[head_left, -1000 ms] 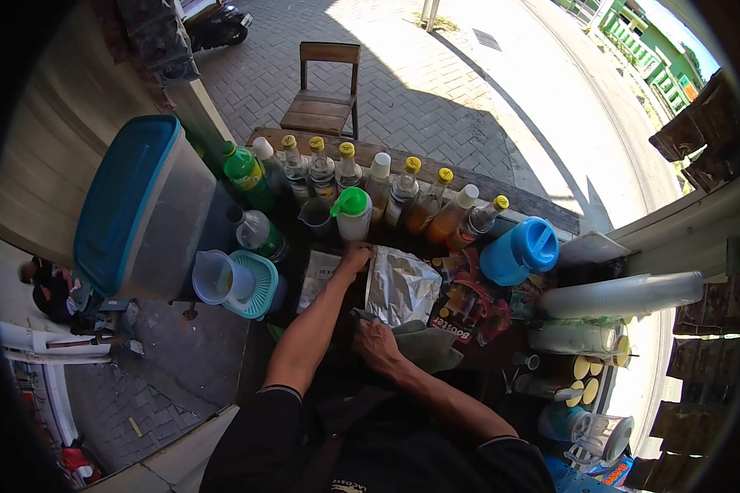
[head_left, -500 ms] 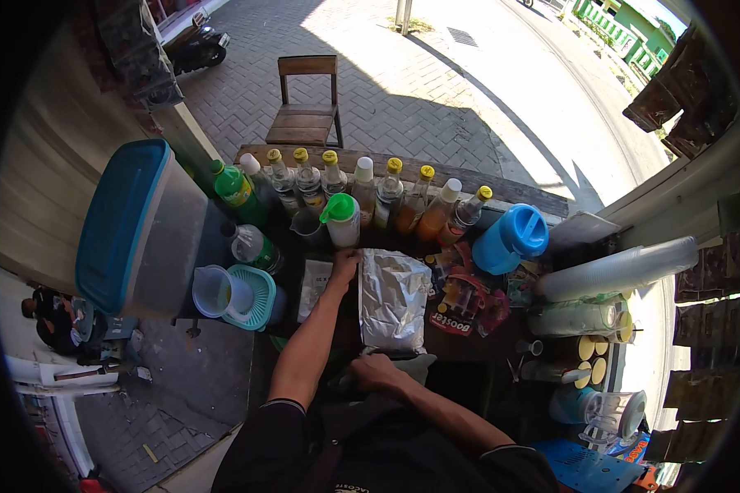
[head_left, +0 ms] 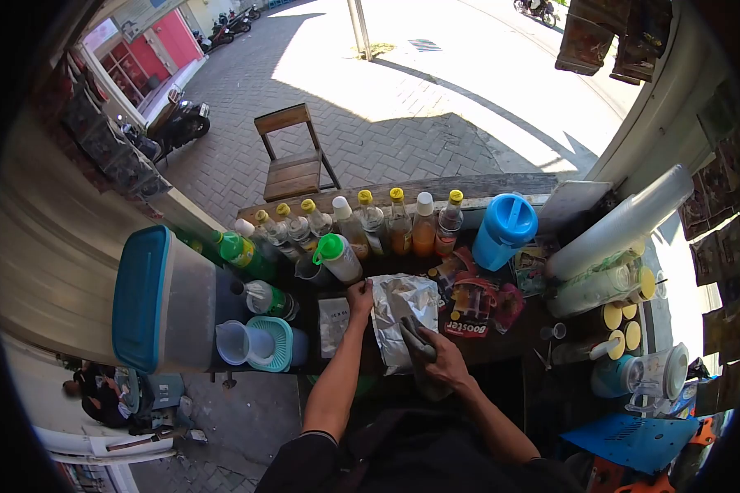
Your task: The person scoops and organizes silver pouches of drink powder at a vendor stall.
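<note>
A silver foil pouch (head_left: 392, 306) lies flat on the dark counter in front of me. My left hand (head_left: 359, 297) is closed on its upper left corner. In my right hand (head_left: 446, 361) is a bunched grey cloth (head_left: 418, 338), pressed against the lower right part of the pouch. Part of the cloth hangs below that hand. Left of my left forearm lies a flat pale packet (head_left: 333, 320) with dark print. Just beyond the pouch stands a white bottle with a green cap (head_left: 339, 261).
Behind stands a row of yellow- and white-capped bottles (head_left: 372, 222). A blue pitcher (head_left: 506, 232) and red Booster packets (head_left: 469, 316) are to the right, near stacked plastic cups (head_left: 612, 226). At left are a teal basket (head_left: 281, 341) and a large lidded container (head_left: 191, 304).
My right hand has come up from below the pouch, bringing the grey cloth onto it. My left hand still holds the pouch's corner. The camera view has tilted up.
</note>
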`<state>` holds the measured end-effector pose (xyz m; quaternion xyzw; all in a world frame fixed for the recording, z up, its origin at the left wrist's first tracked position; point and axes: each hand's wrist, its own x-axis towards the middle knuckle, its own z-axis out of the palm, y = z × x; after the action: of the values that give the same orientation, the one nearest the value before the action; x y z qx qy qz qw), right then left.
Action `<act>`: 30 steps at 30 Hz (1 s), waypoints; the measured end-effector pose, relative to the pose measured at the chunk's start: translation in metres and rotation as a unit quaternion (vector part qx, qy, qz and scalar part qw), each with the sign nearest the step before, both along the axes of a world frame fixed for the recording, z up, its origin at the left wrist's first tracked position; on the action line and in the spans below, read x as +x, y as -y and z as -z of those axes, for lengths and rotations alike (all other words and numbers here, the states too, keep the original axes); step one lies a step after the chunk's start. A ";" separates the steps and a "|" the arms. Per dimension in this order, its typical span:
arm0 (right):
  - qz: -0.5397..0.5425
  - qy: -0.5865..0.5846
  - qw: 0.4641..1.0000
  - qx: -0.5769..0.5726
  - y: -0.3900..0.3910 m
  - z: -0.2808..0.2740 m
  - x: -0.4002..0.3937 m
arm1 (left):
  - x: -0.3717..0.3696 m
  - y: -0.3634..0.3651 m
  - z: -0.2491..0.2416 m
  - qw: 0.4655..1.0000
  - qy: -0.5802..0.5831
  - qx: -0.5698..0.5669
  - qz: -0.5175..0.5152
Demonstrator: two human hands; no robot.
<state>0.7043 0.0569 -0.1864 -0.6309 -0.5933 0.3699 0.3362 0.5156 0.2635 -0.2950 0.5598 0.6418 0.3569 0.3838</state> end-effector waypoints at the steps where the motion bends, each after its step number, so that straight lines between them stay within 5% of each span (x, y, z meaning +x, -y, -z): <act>1: 0.004 0.003 1.000 0.021 0.000 0.000 -0.002 | 0.003 0.000 0.001 1.000 -0.004 0.005 0.011; 6: 0.057 0.024 0.997 -0.037 0.001 -0.019 -0.004 | 0.016 0.042 -0.075 0.986 0.096 0.119 0.062; 8: 0.073 0.006 0.990 0.124 -0.005 -0.027 0.000 | 0.021 0.062 -0.104 0.982 0.123 0.119 0.077; 12: 0.106 -0.012 0.968 0.228 -0.021 -0.092 -0.008 | 0.039 0.107 -0.178 0.966 0.234 0.041 0.099; 16: 0.043 0.029 0.956 0.290 -0.020 -0.097 -0.023 | 0.040 0.135 -0.194 0.932 0.335 0.059 0.122; 21: 0.097 0.026 0.935 0.339 -0.028 -0.082 0.004 | 0.028 0.150 -0.200 0.955 0.295 0.022 0.028; 23: 0.268 0.105 0.944 0.161 -0.036 -0.072 0.023 | 0.028 0.149 -0.219 0.960 0.267 0.069 0.045; 27: 0.308 0.006 0.923 0.232 -0.036 -0.068 0.026 | 0.036 0.148 -0.242 0.965 0.231 0.123 0.020; 29: 0.035 -0.106 0.916 0.384 -0.024 -0.101 0.016 | 0.039 0.145 -0.248 0.963 0.223 0.149 0.003; 30: 0.039 -0.107 0.916 0.384 -0.029 -0.095 0.013 | 0.038 0.145 -0.249 0.964 0.221 0.147 0.007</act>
<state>0.7173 0.0857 -0.0912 -0.4327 -0.6249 0.1650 0.6285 0.5536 0.1182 -0.0457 0.5216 0.4775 0.5599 0.4318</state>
